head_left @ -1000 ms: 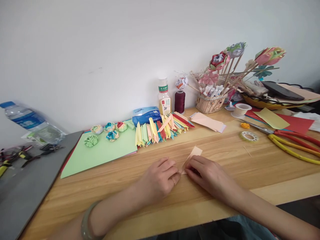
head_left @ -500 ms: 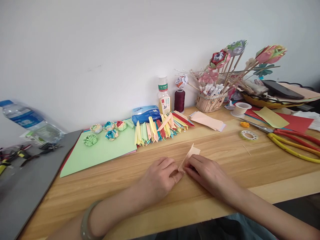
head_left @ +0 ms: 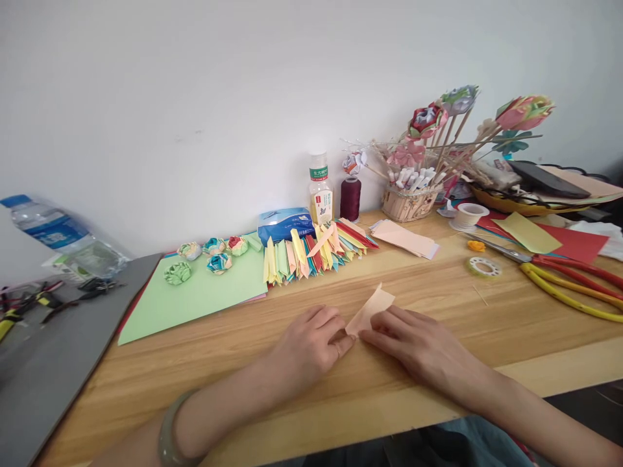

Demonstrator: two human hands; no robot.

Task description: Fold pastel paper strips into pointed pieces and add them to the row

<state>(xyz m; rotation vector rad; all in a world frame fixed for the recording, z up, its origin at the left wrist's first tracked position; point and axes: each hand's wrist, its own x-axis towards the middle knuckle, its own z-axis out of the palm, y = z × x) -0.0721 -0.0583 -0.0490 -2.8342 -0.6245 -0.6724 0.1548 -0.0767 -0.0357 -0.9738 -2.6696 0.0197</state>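
Note:
A small sheet of peach paper (head_left: pixel 372 308), partly folded, lies slanted on the wooden table between my hands. My left hand (head_left: pixel 314 344) is closed, thumb and forefinger pinching the paper's near left corner. My right hand (head_left: pixel 413 337) has its fingers curled over the paper's near right edge, thumb and fingertips on it; its grip is partly hidden. Beyond the hands lies a row of folded paper strips (head_left: pixel 296 256) in several colours. A stack of peach paper pieces (head_left: pixel 403 238) rests behind and to the right.
Paper flowers (head_left: pixel 178 272) sit on a green sheet (head_left: pixel 189 308) at the left. At the right lie scissors (head_left: pixel 530 259), a tape roll (head_left: pixel 483 266) and a wire spool (head_left: pixel 470 216). Behind are a thread cone (head_left: pixel 350 198), a bottle (head_left: pixel 321 194) and a flower basket (head_left: pixel 409 202).
My right hand has shifted slightly right along the paper, and more of the paper's face shows now. The left hand keeps its pinch at the corner.

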